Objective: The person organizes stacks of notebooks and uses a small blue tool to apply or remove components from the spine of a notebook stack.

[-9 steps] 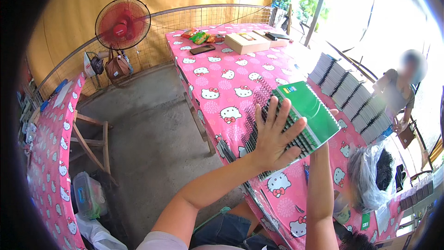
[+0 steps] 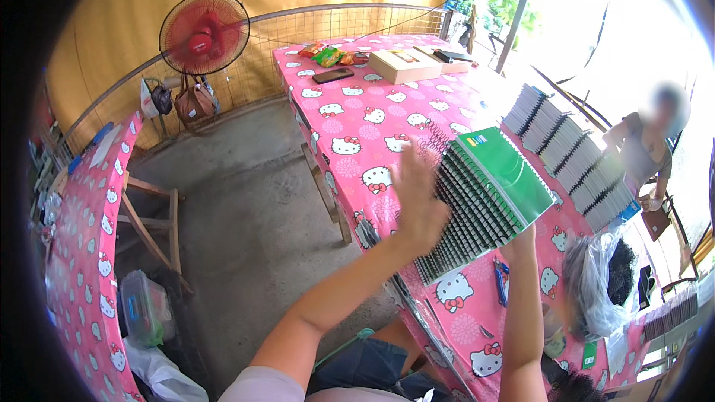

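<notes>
The notebooks (image 2: 514, 171) lie on the pink table (image 2: 383, 141), to the right of the left hand (image 2: 419, 205), which stands with its fingers extended and nothing pinched at the coil side. The top cover's long axis slants from upper left to lower right, and the right hand (image 2: 519, 244) is at its lower right corner, seemingly nearer (the notebooks hide most of it, so I cannot tell its grip). Blur leaves it unclear whether the left palm touches the coils (image 2: 480, 205). The top cover is glossy green; below it, black coils step out in close rows toward the lower left. Blue pliers (image 2: 501, 281) lie just beside.
</notes>
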Action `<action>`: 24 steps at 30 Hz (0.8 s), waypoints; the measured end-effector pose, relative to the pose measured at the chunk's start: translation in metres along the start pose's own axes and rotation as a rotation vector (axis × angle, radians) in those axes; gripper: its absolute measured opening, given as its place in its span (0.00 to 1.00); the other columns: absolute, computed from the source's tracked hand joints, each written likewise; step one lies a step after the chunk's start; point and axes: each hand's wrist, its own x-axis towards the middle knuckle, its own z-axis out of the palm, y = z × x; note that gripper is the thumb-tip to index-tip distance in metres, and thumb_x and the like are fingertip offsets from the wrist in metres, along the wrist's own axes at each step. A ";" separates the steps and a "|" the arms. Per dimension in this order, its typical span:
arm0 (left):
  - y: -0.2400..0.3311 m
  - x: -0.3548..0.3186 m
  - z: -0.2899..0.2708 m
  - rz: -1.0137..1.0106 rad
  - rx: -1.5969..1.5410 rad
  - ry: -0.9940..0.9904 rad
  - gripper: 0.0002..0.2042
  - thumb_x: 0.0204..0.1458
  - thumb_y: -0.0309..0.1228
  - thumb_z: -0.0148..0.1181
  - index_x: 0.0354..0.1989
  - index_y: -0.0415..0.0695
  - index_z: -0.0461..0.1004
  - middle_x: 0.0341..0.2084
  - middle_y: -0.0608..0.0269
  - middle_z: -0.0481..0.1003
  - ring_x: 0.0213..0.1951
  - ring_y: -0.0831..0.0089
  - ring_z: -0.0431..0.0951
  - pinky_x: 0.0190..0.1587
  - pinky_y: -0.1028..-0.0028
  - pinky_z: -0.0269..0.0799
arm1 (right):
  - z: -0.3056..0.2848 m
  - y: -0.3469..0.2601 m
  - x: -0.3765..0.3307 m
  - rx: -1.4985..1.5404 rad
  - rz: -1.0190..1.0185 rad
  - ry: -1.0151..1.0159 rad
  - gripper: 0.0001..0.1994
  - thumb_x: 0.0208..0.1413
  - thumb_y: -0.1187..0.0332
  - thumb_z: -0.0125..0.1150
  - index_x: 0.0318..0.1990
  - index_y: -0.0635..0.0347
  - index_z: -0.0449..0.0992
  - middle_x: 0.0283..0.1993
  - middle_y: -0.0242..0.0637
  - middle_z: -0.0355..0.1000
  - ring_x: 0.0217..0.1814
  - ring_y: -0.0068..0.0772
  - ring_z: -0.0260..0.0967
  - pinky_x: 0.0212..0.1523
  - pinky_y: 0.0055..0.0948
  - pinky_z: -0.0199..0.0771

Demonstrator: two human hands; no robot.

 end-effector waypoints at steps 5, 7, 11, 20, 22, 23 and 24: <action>-0.075 0.022 -0.012 -1.224 -0.258 -0.371 0.29 0.60 0.51 0.34 0.60 0.42 0.58 0.58 0.51 0.61 0.60 0.60 0.58 0.63 0.62 0.48 | -0.004 0.034 -0.125 0.193 0.464 0.274 0.43 0.53 0.31 0.33 0.65 0.58 0.49 0.64 0.43 0.55 0.66 0.39 0.50 0.63 0.47 0.48; -0.150 -0.010 -0.015 -1.267 -0.385 -0.475 0.23 0.60 0.46 0.34 0.54 0.44 0.64 0.53 0.54 0.66 0.53 0.62 0.65 0.57 0.65 0.56 | 0.041 0.058 -0.135 0.162 0.499 0.294 0.43 0.51 0.29 0.33 0.62 0.58 0.53 0.61 0.43 0.57 0.62 0.38 0.53 0.61 0.43 0.49; -0.175 -0.031 -0.013 -1.278 -0.840 -0.623 0.16 0.59 0.36 0.35 0.42 0.45 0.72 0.35 0.64 0.76 0.35 0.72 0.72 0.43 0.65 0.67 | 0.068 0.072 -0.110 0.046 0.389 0.293 0.41 0.50 0.28 0.34 0.56 0.58 0.61 0.52 0.39 0.63 0.48 0.35 0.61 0.52 0.33 0.58; -0.040 -0.057 -0.057 -1.194 -0.872 -0.635 0.23 0.61 0.47 0.37 0.59 0.46 0.58 0.51 0.64 0.67 0.50 0.71 0.67 0.53 0.67 0.63 | 0.030 0.041 -0.040 -0.128 0.304 0.153 0.30 0.56 0.40 0.40 0.55 0.53 0.66 0.52 0.35 0.69 0.49 0.35 0.66 0.48 0.36 0.64; -0.022 -0.085 -0.039 -1.220 -0.957 -0.520 0.27 0.61 0.48 0.39 0.63 0.46 0.52 0.57 0.62 0.62 0.57 0.70 0.63 0.59 0.67 0.57 | 0.007 0.044 -0.019 -0.208 0.279 0.084 0.28 0.57 0.42 0.41 0.53 0.54 0.67 0.51 0.35 0.69 0.50 0.35 0.66 0.48 0.38 0.66; -0.023 -0.102 -0.029 -1.295 -1.039 -0.397 0.27 0.61 0.46 0.39 0.65 0.45 0.49 0.60 0.63 0.59 0.59 0.70 0.60 0.61 0.68 0.54 | 0.003 0.046 -0.008 -0.157 0.320 0.048 0.26 0.58 0.44 0.42 0.53 0.54 0.68 0.51 0.34 0.70 0.50 0.33 0.66 0.49 0.38 0.66; -0.020 -0.117 -0.019 -1.366 -1.125 -0.278 0.27 0.62 0.44 0.39 0.66 0.45 0.47 0.62 0.63 0.56 0.61 0.71 0.58 0.63 0.68 0.51 | -0.001 0.044 0.001 -0.110 0.356 0.020 0.24 0.59 0.46 0.42 0.53 0.53 0.68 0.51 0.33 0.70 0.50 0.32 0.65 0.49 0.37 0.66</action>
